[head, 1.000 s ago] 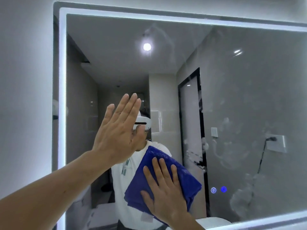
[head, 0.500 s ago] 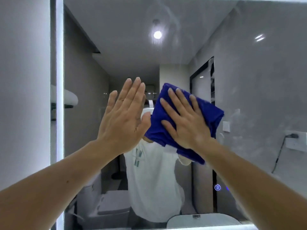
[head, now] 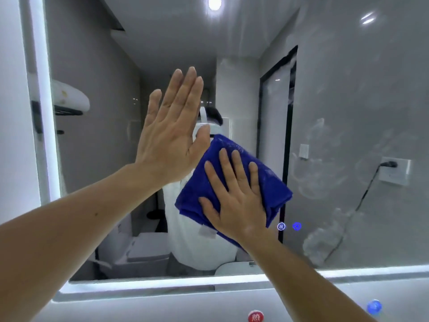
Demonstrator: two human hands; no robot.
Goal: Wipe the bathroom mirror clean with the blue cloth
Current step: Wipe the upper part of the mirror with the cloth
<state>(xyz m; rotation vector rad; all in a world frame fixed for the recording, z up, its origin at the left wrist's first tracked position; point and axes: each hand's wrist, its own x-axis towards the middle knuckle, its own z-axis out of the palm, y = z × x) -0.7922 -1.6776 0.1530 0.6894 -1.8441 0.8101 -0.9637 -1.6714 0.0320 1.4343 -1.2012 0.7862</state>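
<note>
While both forearms reach forward, the lit bathroom mirror (head: 348, 89) fills nearly the whole view, with a glowing white strip along its left and bottom edges. Cloudy smears and streaks cover the right half of the glass, densest toward the lower right corner; the left half looks clearer. Reflected in the centre: a person in a white top, partly hidden behind the hands.

Blue cloth (head: 274, 189): folded, pressed flat against the glass just right of centre, above the bottom edge. Upper part blurred. A pale tag shows at its lower left edge.

Right hand (head: 236, 205): flat on the cloth, fingers spread and extended, palm pinning the fabric to the mirror; no curl around it.

Left hand (head: 169, 140): flat and empty, fingers together pointing up, just left of the cloth, thumb near its top corner. Cannot tell whether the palm touches the glass.

Two small lit touch icons (head: 289, 226) sit on the glass just right of the cloth's lower edge, above the bottom strip.

Red round cap (head: 255, 316) and blue round cap (head: 374, 307) show below the mirror at the bottom of the frame.
</note>
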